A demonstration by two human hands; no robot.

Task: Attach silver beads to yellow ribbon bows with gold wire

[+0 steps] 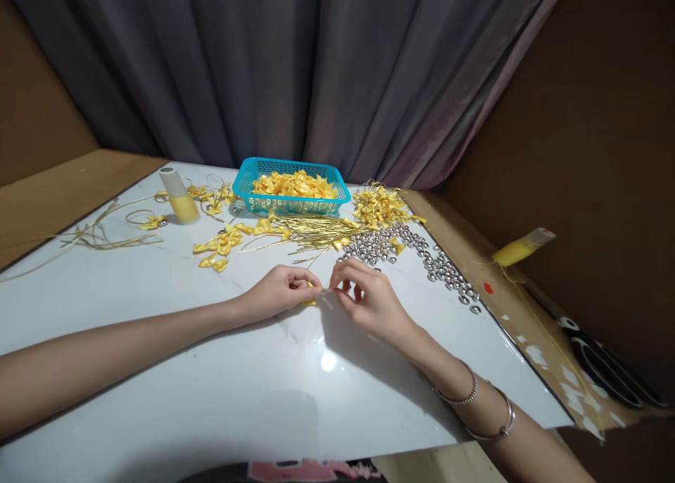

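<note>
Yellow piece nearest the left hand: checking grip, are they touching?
Touching: the head view shows the left hand pinching the yellow piece, poking out below the thumb.

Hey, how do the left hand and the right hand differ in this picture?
The left hand grips a yellow piece; what the right hand pinches is too small to tell. The right hand's arm wears two bracelets; the left hand's shows none. The right hand is nearer the silver beads than the left hand. Both have bent fingers, nearly meeting over the white table.

Both hands pinching, nearly touching
</note>
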